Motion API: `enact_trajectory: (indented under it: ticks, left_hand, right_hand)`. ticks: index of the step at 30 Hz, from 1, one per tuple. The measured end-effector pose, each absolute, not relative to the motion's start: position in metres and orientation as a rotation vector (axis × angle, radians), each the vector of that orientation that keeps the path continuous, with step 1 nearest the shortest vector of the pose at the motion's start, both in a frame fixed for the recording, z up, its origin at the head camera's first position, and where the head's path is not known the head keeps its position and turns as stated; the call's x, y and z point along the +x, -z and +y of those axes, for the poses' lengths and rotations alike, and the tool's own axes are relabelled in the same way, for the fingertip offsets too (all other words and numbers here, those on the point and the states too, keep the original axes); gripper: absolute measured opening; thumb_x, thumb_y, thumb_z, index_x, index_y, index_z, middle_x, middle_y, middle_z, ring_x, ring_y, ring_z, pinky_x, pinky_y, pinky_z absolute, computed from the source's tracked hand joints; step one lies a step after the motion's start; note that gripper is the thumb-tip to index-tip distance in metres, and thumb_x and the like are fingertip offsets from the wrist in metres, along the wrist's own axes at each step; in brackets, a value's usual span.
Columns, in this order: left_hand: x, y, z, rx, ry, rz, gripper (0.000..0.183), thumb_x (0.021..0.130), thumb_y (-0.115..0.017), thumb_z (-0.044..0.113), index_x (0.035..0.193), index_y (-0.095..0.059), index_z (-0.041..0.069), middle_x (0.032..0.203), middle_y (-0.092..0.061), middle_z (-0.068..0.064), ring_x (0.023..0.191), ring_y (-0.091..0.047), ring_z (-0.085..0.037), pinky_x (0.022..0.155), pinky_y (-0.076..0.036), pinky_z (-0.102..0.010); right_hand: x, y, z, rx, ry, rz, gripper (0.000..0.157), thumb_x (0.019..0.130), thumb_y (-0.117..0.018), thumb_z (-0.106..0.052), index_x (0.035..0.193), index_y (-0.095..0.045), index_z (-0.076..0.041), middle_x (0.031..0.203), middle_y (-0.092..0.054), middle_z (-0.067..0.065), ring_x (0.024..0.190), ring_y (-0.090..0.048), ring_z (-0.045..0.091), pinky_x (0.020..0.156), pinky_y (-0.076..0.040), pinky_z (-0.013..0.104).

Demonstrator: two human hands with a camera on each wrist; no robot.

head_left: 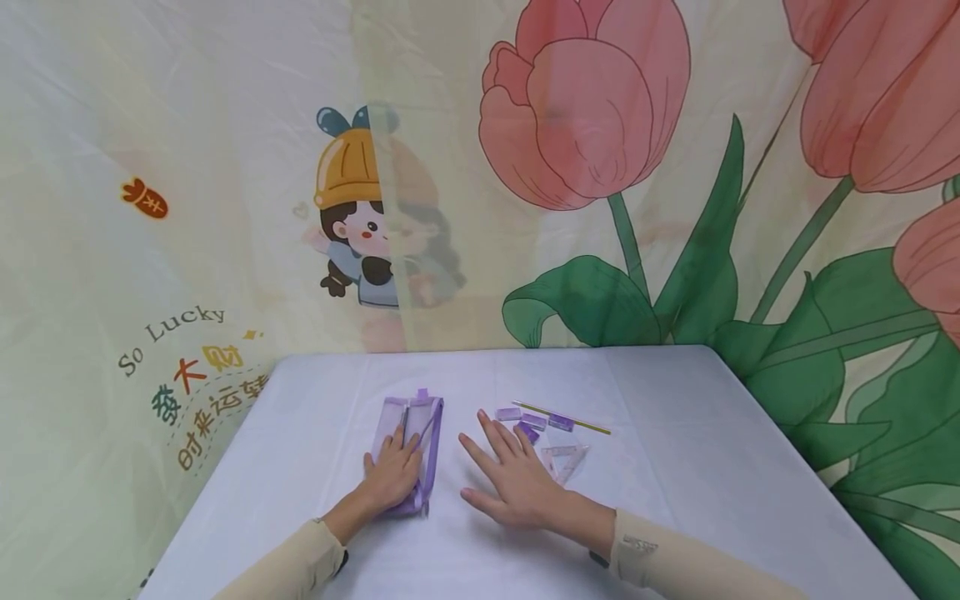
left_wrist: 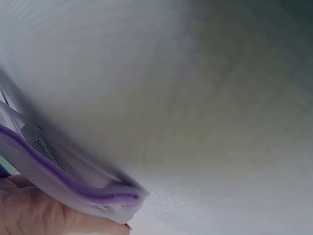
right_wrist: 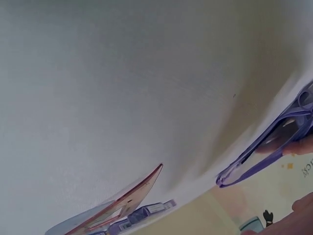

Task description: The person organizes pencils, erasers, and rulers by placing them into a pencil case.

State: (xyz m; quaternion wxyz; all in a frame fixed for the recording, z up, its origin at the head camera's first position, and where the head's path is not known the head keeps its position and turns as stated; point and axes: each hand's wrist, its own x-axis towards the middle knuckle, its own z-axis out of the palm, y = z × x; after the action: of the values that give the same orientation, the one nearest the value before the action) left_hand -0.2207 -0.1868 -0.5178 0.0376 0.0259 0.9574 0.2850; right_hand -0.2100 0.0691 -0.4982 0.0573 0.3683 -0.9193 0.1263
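Note:
A purple mesh zip pouch (head_left: 431,454) lies on the table, with a dark slim item showing inside. My left hand (head_left: 393,475) rests on top of it, fingers extended. In the left wrist view, the pouch's purple-edged end (left_wrist: 98,191) lies against that hand (left_wrist: 54,213). My right hand (head_left: 517,483) is spread to the right of the pouch, holding nothing. Just past it lie several small purple blocks (head_left: 534,422), a yellow pencil (head_left: 570,419) and a clear set square (head_left: 566,460). The right wrist view shows the pouch (right_wrist: 264,152) with its zip side gaping.
A white cloth covers the table (head_left: 675,500). Behind it hangs a printed backdrop (head_left: 450,167) with tulips and a cartoon figure, close to the table's far edge (head_left: 495,350).

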Motion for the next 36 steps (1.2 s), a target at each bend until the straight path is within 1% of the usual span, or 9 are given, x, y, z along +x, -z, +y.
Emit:
enact_trajectory:
  ticks: [2, 6, 10, 14, 19, 24, 29, 33, 36]
  left_hand:
    - [-0.221, 0.518, -0.187, 0.081, -0.882, 2.935, 0.053, 0.111, -0.030, 0.029, 0.154, -0.044, 0.000, 0.167, -0.018, -0.031, 0.152, -0.016, -0.056, 0.113, -0.001, -0.083]
    - [-0.221, 0.518, -0.188, 0.096, -0.883, 2.938, 0.054, 0.112, -0.029, 0.031, 0.155, -0.043, 0.002, 0.167, -0.018, -0.031, 0.152, -0.016, -0.057, 0.113, -0.001, -0.084]
    - [-0.220, 0.518, -0.187, 0.098, -0.890, 2.936, 0.054, 0.112, -0.029, 0.030, 0.155, -0.042, 0.001, 0.167, -0.018, -0.031, 0.152, -0.016, -0.057, 0.113, -0.001, -0.084]
    - [-0.220, 0.516, -0.186, 0.091, -0.879, 2.940, 0.054, 0.111, -0.030, 0.029, 0.155, -0.042, 0.000, 0.167, -0.019, -0.030, 0.152, -0.017, -0.056, 0.113, -0.002, -0.084]
    - [-0.219, 0.516, -0.186, 0.097, -0.868, 2.938, 0.053, 0.111, -0.031, 0.028, 0.154, -0.043, -0.001, 0.167, -0.021, -0.027, 0.152, -0.016, -0.057, 0.113, -0.002, -0.084]
    - [-0.219, 0.515, -0.187, 0.088, -0.866, 2.926, 0.054, 0.111, -0.030, 0.028, 0.154, -0.042, -0.001, 0.167, -0.023, -0.025, 0.153, -0.015, -0.056, 0.114, -0.001, -0.083]
    - [-0.220, 0.514, -0.188, 0.076, -0.877, 2.915, 0.054, 0.110, -0.030, 0.028, 0.155, -0.042, -0.001, 0.167, -0.024, -0.024, 0.153, -0.013, -0.055, 0.114, 0.001, -0.082]
    - [-0.221, 0.515, -0.187, 0.082, -0.883, 2.917, 0.054, 0.110, -0.030, 0.028, 0.154, -0.042, -0.001, 0.167, -0.025, -0.024, 0.153, -0.013, -0.056, 0.114, 0.001, -0.082]
    - [-0.221, 0.515, -0.187, 0.086, -0.886, 2.921, 0.053, 0.111, -0.030, 0.028, 0.154, -0.043, -0.001, 0.167, -0.025, -0.024, 0.153, -0.013, -0.057, 0.113, 0.001, -0.083]
  right_hand:
    - [-0.210, 0.497, 0.071, 1.120, -0.377, -2.789, 0.076, 0.103, -0.037, -0.065, 0.166, -0.015, -0.030, 0.174, 0.010, 0.008, 0.160, -0.013, 0.036, 0.125, -0.015, 0.065]
    - [-0.211, 0.497, 0.074, 1.114, -0.380, -2.780, 0.077, 0.103, -0.038, -0.065, 0.166, -0.017, -0.028, 0.174, 0.009, 0.009, 0.159, -0.015, 0.037, 0.125, -0.015, 0.066]
    - [-0.211, 0.498, 0.081, 1.108, -0.364, -2.767, 0.077, 0.102, -0.041, -0.064, 0.166, -0.021, -0.025, 0.174, 0.006, 0.010, 0.159, -0.015, 0.037, 0.124, -0.016, 0.066]
    - [-0.211, 0.498, 0.088, 1.111, -0.337, -2.763, 0.078, 0.102, -0.042, -0.064, 0.166, -0.021, -0.024, 0.174, 0.002, 0.014, 0.159, -0.014, 0.037, 0.124, -0.016, 0.067]
    - [-0.214, 0.497, 0.101, 1.079, -0.317, -2.786, 0.079, 0.102, -0.042, -0.065, 0.166, -0.018, -0.025, 0.174, 0.003, 0.012, 0.160, -0.013, 0.036, 0.124, -0.015, 0.068]
    - [-0.220, 0.500, 0.117, 1.053, -0.285, -2.741, 0.078, 0.101, -0.046, -0.063, 0.165, -0.024, -0.024, 0.174, -0.004, 0.014, 0.158, -0.020, 0.040, 0.121, -0.018, 0.071]
    - [-0.227, 0.506, 0.134, 0.997, -0.240, -2.719, 0.077, 0.101, -0.047, -0.063, 0.164, -0.028, -0.024, 0.174, -0.008, 0.015, 0.156, -0.022, 0.042, 0.121, -0.021, 0.070]
    - [-0.232, 0.508, 0.148, 0.924, -0.219, -2.746, 0.076, 0.100, -0.049, -0.062, 0.163, -0.032, -0.023, 0.173, -0.011, 0.017, 0.156, -0.023, 0.043, 0.122, -0.019, 0.069]
    - [-0.235, 0.506, 0.157, 0.863, -0.219, -2.773, 0.076, 0.099, -0.050, -0.061, 0.163, -0.033, -0.023, 0.174, -0.009, 0.015, 0.157, -0.021, 0.042, 0.123, -0.017, 0.069]
